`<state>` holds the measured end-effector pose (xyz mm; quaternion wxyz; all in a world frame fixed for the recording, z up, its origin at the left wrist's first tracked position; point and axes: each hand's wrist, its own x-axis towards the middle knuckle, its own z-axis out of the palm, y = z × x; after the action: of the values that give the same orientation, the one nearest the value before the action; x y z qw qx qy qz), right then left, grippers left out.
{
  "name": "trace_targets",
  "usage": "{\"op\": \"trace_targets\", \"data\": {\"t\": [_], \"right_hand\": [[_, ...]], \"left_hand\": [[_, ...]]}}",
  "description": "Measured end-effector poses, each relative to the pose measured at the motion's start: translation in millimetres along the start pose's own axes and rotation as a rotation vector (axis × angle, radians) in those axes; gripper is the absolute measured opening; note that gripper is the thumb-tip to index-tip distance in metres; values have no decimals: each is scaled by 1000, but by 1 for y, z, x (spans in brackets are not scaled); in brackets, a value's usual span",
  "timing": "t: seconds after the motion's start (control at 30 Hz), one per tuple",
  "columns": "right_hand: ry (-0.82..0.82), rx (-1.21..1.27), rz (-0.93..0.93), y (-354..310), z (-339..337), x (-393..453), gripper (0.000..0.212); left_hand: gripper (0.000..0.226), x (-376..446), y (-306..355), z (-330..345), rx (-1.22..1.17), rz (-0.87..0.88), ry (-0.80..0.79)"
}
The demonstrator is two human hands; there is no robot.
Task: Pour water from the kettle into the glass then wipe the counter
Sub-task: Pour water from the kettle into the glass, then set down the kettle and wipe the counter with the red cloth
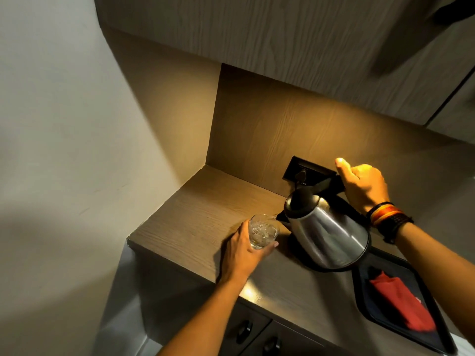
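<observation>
A steel kettle [331, 235] with a black lid and handle is tilted to the left, its spout over the rim of a clear glass [262, 231]. My right hand [362, 183] grips the kettle's black handle from above. A thin stream of water runs from the spout into the glass, and the water inside is bubbling. My left hand [244, 250] wraps around the glass, which stands on the wooden counter [200, 217]. A red cloth [401, 301] lies folded on a dark tray [442, 337] at the right.
A black wall socket [305, 170] with a plug sits on the back panel behind the kettle. Upper cabinets [282, 47] hang overhead. A plain wall bounds the counter's left end. Dark drawer knobs [244, 330] show below the counter's front edge.
</observation>
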<state>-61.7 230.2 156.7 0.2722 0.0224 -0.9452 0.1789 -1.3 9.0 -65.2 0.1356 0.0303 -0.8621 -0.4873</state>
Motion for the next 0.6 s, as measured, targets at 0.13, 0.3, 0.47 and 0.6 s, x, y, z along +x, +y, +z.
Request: {"op": "trace_targets", "data": {"t": [0.13,0.3,0.47,0.6], "right_hand": [[48,248,238,32,7,-11,76],[228,666,564,63,16,-14,49],[325,872,756,102,27,-11,35],[376,954,748,117,37,-13,63]], "left_hand": [[106,1,3,0,21,-2,21],[101,3,3,2,14,-13,25],[107,3,3,1,-4,-26,5],[108,3,4,1,18,-49,-2]]}}
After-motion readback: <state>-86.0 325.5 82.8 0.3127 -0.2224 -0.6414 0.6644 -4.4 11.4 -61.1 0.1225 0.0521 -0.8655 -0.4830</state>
